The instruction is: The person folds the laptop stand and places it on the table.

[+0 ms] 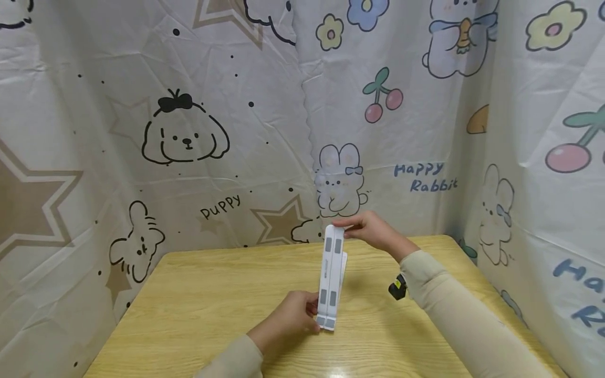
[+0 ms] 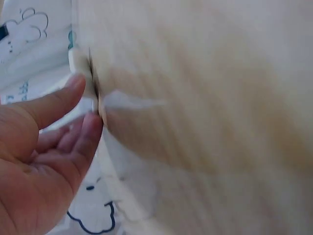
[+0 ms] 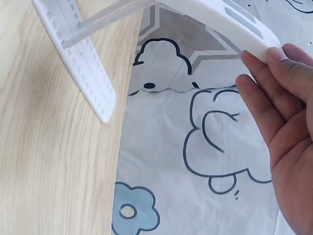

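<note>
A white folding laptop stand (image 1: 330, 273) with grey pads is held upright over the table, its two long arms side by side. My left hand (image 1: 294, 317) pinches its lower end between thumb and fingers. At the top end, my right hand (image 1: 371, 231) grips the stand with thumb and fingertips. The right wrist view shows the notched rail (image 3: 76, 63) swung out from the padded arm, with struts (image 3: 107, 22) between them. In the left wrist view, the left hand (image 2: 49, 142) holds the white end of the stand (image 2: 80, 61).
The wood-grain table (image 1: 212, 294) spreads beneath both hands. Behind it and at the sides hangs a printed curtain (image 1: 264, 136) with cartoon animals and flowers. A small black device (image 1: 398, 287) shows at the right wrist.
</note>
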Motion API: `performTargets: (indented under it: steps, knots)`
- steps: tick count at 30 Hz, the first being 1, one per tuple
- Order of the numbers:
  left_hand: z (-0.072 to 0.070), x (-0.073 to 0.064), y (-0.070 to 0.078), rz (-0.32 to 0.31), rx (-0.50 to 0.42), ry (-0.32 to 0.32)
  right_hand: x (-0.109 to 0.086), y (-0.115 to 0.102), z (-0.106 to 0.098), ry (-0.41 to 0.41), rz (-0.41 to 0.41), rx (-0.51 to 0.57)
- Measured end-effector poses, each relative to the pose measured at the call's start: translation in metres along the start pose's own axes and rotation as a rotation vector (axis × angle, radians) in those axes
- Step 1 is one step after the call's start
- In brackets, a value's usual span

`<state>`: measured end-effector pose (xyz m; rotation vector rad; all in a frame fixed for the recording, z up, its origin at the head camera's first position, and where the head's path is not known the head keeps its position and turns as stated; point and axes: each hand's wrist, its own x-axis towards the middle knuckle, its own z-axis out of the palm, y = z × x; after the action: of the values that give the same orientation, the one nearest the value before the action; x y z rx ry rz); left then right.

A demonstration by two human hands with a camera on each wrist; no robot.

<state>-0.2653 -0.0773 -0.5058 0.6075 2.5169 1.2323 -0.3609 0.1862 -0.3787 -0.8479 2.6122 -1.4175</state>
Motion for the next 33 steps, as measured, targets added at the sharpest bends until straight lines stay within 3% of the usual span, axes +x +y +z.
performTargets:
  steps: [7,16,19,26,33]
  knots:
    - [-0.009,0.010,-0.006,0.007,-0.007,-0.067,-0.011,0.006,-0.008,0.026,-0.001,-0.008]
    - [-0.006,0.009,-0.009,0.034,-0.023,-0.079,-0.004,0.011,-0.025,-0.227,0.007,-0.016]
    - [-0.005,0.010,-0.009,0.051,-0.014,-0.083,-0.004,0.014,-0.029,-0.273,0.022,-0.018]
    - [-0.011,0.014,-0.013,0.069,0.005,-0.119,-0.008,0.020,-0.037,-0.250,0.030,0.025]
    - [-0.016,0.013,-0.013,0.080,0.029,-0.131,-0.012,0.021,-0.040,-0.193,0.065,-0.010]
